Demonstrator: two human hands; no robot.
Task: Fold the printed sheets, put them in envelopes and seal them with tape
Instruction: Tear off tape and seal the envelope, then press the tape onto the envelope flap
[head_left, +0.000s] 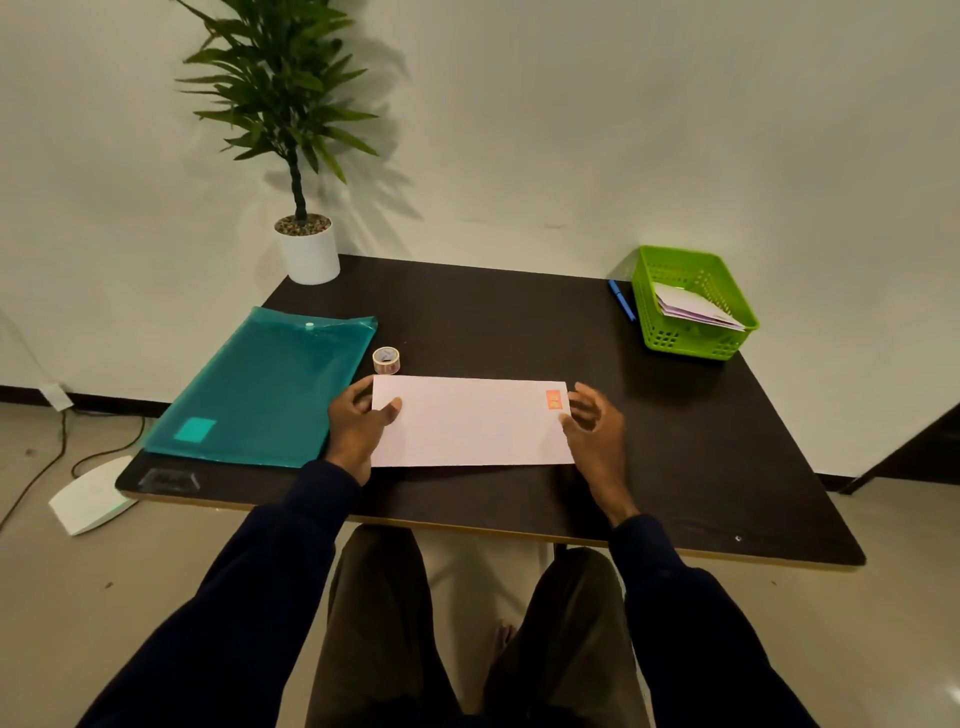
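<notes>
The envelope lies flat on the desk, long axis left to right between the hands: left hand pinches its left end, right hand loosely spread beside its right end.

Dim, warm light; soft shadows; edges bowed.

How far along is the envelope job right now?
Done: several papers or envelopes already lie in the green basket. In hand: the left hand pinches the left end of a pale envelope flat on the table; the right hand is open at its other end, beside an orange patch, possibly tape. Left: the tape roll stands behind it; whether the teal folder holds more sheets is hidden.
</notes>
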